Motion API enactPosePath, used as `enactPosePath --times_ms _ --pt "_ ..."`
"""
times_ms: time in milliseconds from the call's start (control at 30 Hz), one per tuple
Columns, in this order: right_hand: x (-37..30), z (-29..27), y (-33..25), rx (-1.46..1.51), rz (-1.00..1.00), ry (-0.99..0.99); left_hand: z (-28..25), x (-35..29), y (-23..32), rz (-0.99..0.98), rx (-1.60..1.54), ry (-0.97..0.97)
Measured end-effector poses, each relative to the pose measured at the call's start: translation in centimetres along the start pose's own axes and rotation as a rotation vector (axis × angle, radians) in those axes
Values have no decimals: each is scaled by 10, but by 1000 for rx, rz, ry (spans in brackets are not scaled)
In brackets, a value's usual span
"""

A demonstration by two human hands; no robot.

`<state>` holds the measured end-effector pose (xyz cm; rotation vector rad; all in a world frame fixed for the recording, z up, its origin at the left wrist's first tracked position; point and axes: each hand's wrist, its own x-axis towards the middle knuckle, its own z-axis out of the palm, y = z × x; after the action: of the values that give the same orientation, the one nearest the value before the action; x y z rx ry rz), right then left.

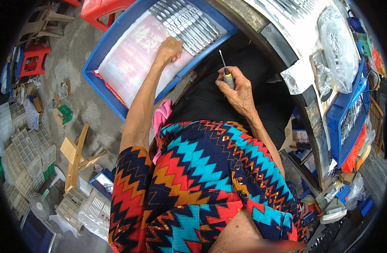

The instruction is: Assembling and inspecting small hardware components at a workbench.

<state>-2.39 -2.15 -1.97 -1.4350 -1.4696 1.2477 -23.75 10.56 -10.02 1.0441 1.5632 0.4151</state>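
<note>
A blue tray (pixel 89 63) lined with a pale pinkish sheet (pixel 130 59) sits ahead and to the left. Rows of slim, shiny metal pieces (pixel 193 31) with rounded ends lie across its far right part. Over the near end of these rows is my left hand (pixel 170 49), its fingers curled together; whether a piece is between them is hidden. To the right of the tray, above my dark-clothed lap, my right hand (pixel 238 86) grips a screwdriver (pixel 229 79) by its grey and yellow handle. The thin shaft points up and away from me.
A workbench (pixel 282 46) on the right bears more metal pieces and a clear plastic bag (pixel 337 46). Beside it is another blue tray (pixel 349 114). Red stools (pixel 34 58), a wooden stool (pixel 76 158) and plastic crates (pixel 29 147) stand on the left floor.
</note>
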Motion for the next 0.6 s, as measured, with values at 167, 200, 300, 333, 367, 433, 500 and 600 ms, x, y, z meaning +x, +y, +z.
enactPosePath --times_ms 167,200,300,333,367,433,500,600 --pt "2 3 1 -45 -20 7 0 -8 -4 39 17 25" --pt "2 4 2 -46 -19 6 1 -9 -6 62 8 25" --pt "2 3 1 -42 -53 25 5 -8 -6 105 68 58" --pt "2 4 -1 -57 -64 25 6 -6 -7 114 128 91" --pt "2 5 -2 -71 -76 27 7 -4 -8 117 128 92" --pt "3 4 0 -79 -72 45 12 0 0 108 321 160" --pt "3 2 4 -75 -62 71 15 -4 9 92 332 129" --pt "0 3 5 -46 -82 33 -2 1 -11 112 246 -2"
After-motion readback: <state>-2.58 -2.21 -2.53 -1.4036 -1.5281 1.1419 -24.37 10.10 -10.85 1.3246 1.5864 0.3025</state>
